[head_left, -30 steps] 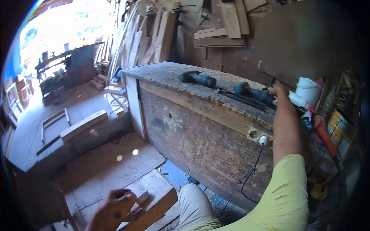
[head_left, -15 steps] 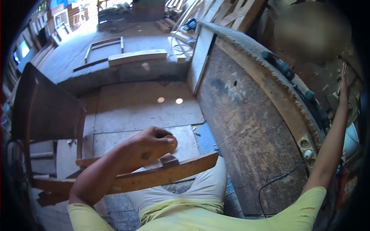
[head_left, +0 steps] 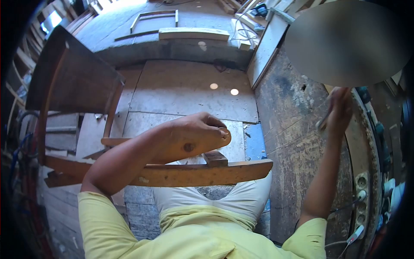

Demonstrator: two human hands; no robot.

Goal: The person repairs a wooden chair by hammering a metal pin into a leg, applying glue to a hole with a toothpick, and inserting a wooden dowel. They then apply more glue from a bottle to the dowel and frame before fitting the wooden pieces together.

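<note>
A wooden chair lies tipped across my lap, its dark backrest (head_left: 77, 73) to the left and a long curved wooden leg (head_left: 207, 174) running across my thighs. My left hand (head_left: 207, 126) is closed over the rounded end of another brown wooden chair part (head_left: 188, 147), which has a dark round spot on its side. A small wood block (head_left: 215, 158) sits on the curved leg just below that hand. At the right, above the worn wooden panel, my right hand (head_left: 341, 110) is closed around a tool with a pale, metallic-looking end (head_left: 321, 124); blur hides its kind.
The worn upright panel (head_left: 297, 142) of a bench stands close on my right, with power sockets (head_left: 361, 195) and cables along its edge. Ahead are a low concrete step (head_left: 172, 52), a timber beam (head_left: 194, 34) and a wooden frame (head_left: 154, 20). A blurred patch covers the upper right.
My right hand has come back from the far side of the bench, bringing the tool leftward. My left hand keeps its grip on the chair. The view has shifted down and right.
</note>
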